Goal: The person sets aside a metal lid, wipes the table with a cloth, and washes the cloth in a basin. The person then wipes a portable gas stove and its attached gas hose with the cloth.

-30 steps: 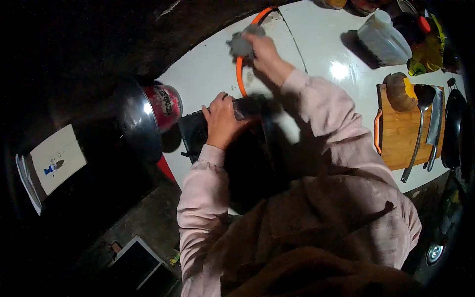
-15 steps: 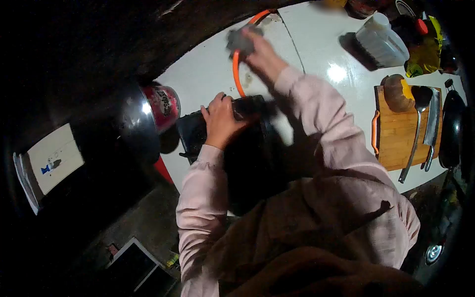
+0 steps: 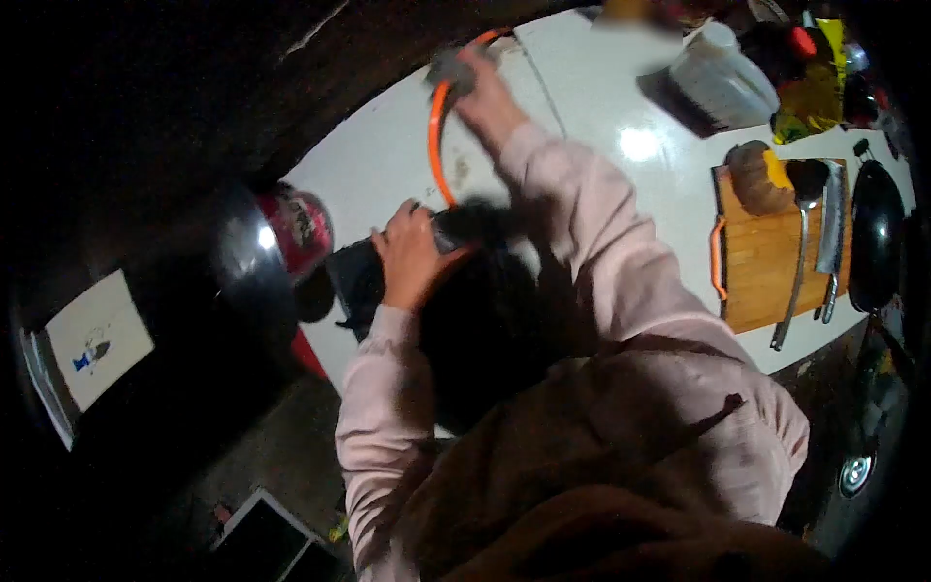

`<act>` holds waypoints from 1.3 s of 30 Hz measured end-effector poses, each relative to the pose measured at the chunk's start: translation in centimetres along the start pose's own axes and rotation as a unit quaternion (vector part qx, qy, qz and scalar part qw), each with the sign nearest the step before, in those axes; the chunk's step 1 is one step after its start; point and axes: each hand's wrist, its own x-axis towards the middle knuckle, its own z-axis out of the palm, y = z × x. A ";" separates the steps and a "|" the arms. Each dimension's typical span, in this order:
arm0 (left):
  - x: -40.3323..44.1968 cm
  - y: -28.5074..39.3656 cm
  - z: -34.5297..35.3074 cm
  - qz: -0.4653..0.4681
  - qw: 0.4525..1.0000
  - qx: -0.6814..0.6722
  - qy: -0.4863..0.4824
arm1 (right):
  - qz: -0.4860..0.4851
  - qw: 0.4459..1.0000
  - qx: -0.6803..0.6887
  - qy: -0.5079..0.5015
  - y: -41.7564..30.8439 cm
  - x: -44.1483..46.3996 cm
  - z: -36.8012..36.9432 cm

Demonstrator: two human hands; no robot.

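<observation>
A grey cloth [image 3: 451, 72] is bunched under my right hand [image 3: 485, 95] at the far edge of the white table, over an orange hose [image 3: 435, 141]. The hose runs down to a black appliance, perhaps a stove [image 3: 359, 276], whose details are lost in shadow. On the appliance's top edge rests my left hand [image 3: 409, 254], its thumb and fingers apart.
A shiny metal bowl [image 3: 254, 242] and a red tub [image 3: 296, 231] stand left. At right are a plastic jug [image 3: 722, 82], a cutting board [image 3: 756, 272] with a cut pumpkin [image 3: 758, 179], ladle [image 3: 797, 262] and cleaver [image 3: 831, 228], and a black pan [image 3: 878, 238].
The view has shifted, with most things now lying further left. My right hand has moved with the cloth along the table's far edge. My left hand stays on the black appliance.
</observation>
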 end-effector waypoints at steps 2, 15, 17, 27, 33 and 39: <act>-0.3 0.2 -0.3 -0.014 1.000 0.006 -0.010 | 0.208 0.936 0.281 0.037 -0.6 -3.3 1.7; -0.4 0.4 -0.5 -0.013 1.000 -0.003 -0.001 | 0.105 0.940 0.290 0.144 -0.5 3.2 -0.2; -0.3 0.1 -0.3 -0.017 1.000 -0.002 -0.003 | 0.203 0.960 0.188 0.047 -0.3 -1.9 1.3; -0.3 -0.3 0.2 -0.004 1.000 -0.008 0.015 | 0.199 0.975 0.094 0.026 -0.6 2.4 -0.7; -0.1 -0.5 0.6 0.003 1.000 -0.001 0.022 | 0.178 0.982 0.062 0.017 0.1 -2.8 1.0; -0.4 0.1 0.1 -0.002 1.000 0.028 0.004 | 0.145 0.913 -0.255 -0.284 0.4 -9.0 -1.4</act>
